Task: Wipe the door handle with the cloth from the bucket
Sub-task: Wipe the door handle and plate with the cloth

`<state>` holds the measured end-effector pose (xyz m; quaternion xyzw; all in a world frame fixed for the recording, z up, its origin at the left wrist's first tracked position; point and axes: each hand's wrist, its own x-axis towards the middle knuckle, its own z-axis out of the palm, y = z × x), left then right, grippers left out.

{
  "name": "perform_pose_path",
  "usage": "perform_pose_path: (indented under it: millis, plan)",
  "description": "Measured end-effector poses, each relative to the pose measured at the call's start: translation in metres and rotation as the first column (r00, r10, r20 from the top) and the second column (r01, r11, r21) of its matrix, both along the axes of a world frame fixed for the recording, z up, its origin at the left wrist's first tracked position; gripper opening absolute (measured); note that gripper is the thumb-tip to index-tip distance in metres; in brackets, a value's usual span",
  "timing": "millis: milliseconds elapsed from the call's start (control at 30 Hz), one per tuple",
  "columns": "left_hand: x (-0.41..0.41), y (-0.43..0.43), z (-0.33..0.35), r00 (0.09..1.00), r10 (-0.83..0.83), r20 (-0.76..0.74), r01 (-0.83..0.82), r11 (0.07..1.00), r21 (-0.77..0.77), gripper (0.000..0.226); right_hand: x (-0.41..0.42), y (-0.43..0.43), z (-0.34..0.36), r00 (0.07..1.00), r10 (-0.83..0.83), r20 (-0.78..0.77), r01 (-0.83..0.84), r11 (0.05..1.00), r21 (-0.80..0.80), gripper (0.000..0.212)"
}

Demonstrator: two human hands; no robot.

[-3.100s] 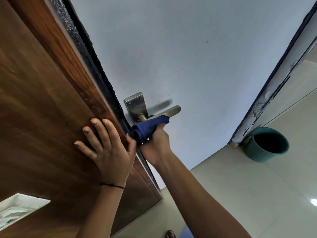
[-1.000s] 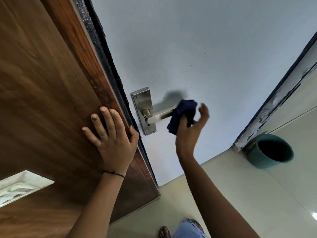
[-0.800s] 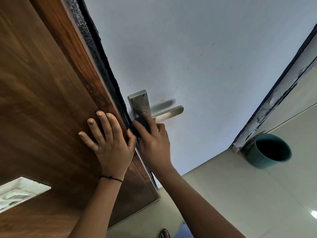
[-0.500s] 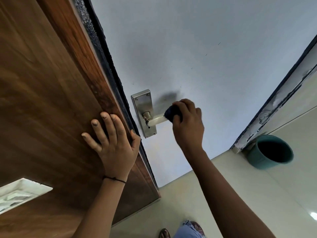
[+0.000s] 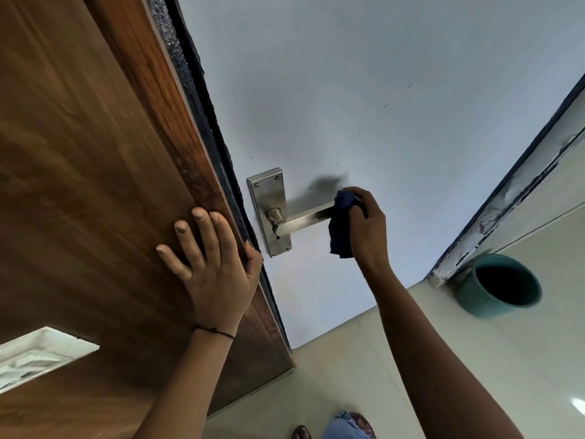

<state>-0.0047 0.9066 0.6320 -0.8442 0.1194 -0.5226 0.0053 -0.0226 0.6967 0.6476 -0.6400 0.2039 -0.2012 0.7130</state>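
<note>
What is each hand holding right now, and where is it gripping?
The right hand holds the dark blue cloth, bunched around the free end of the door handle. The left hand holds nothing; it rests flat against the wooden door edge.

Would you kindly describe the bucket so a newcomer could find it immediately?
Follow the pale blue-grey door down its right edge to the chipped white frame. At its foot, on the tiled floor, stands the round teal bucket, the only teal thing here.
</note>
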Motion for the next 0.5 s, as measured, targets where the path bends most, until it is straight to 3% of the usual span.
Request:
perform_pose_path:
  millis: [67, 133, 200, 233, 300, 433, 500]
  plan:
    - [0.000, 0.000, 0.000, 1.000, 0.002, 0.000, -0.002, 1.000, 0.002, 0.086, 0.001, 0.005, -0.004, 0.999, 0.034, -0.003, -0.030, 0.925, 0.380, 0.025]
    - [0.000, 0.000, 0.000, 1.000, 0.002, -0.003, -0.002, 1.000, 0.002, 0.086, 0.001, 0.015, -0.012, 0.998, 0.059, 0.005, -0.047, 0.741, 0.670, 0.031]
    - [0.000, 0.000, -0.001, 1.000, 0.000, -0.005, 0.001, 1.000, 0.004, 0.085, 0.002, 0.035, -0.021, 0.988, 0.066, 0.137, -0.152, 0.507, 0.849, 0.037]
    - [0.000, 0.001, -0.001, 1.000, 0.004, -0.005, -0.004, 1.000, 0.007, 0.085, 0.002, 0.048, -0.025, 0.983, 0.072, 0.171, -0.185, 0.439, 0.879, 0.038]
    - [0.000, 0.001, 0.000, 1.000, 0.008, -0.008, -0.008, 1.000, 0.009, 0.087, 0.005, 0.073, -0.029, 0.986, 0.106, 0.127, -0.160, 0.415, 0.896, 0.037]
    - [-0.001, 0.001, 0.000, 1.000, 0.005, -0.013, -0.004, 1.000, 0.018, 0.087, 0.009, 0.094, -0.036, 0.994, 0.109, 0.018, -0.069, 0.485, 0.872, 0.033]
    - [-0.001, 0.000, 0.000, 1.000, 0.007, -0.016, -0.007, 1.000, 0.016, 0.087, 0.010, 0.097, -0.039, 0.995, 0.088, 0.048, -0.091, 0.583, 0.807, 0.027]
